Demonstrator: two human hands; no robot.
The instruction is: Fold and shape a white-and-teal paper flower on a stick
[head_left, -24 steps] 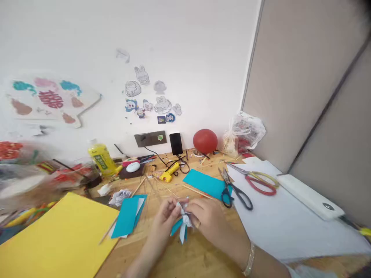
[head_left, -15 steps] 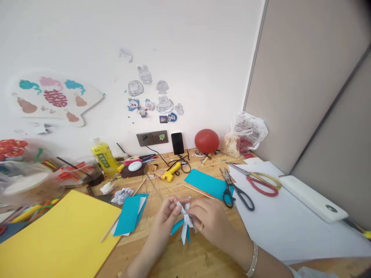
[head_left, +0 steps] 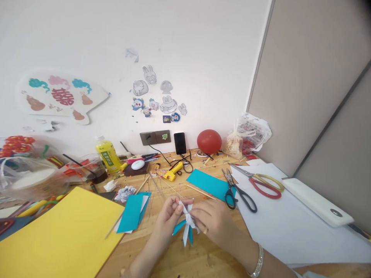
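Both hands meet over the wooden table (head_left: 199, 258) and pinch a small folded paper piece (head_left: 187, 224), blue on one side and white on the other. My left hand (head_left: 169, 214) grips its left part with thumb and fingers closed. My right hand (head_left: 213, 221), with a ring and a wrist bracelet, closes on its right part. The piece's pointed flaps hang down between the hands.
A yellow sheet (head_left: 55, 235) lies at left, blue paper (head_left: 131, 212) beside it, another blue sheet (head_left: 207, 183) behind the hands. Black-handled scissors (head_left: 236, 191) and red-and-yellow scissors (head_left: 261, 181) lie right on white paper. A yellow glue gun (head_left: 173, 172), bottle (head_left: 106, 154), phone (head_left: 180, 143) and red balloon (head_left: 209, 141) stand near the wall.
The view has shifted slightly left and down. Both hands keep their hold on the folded paper, working it a little lower; nothing else on the table has moved.
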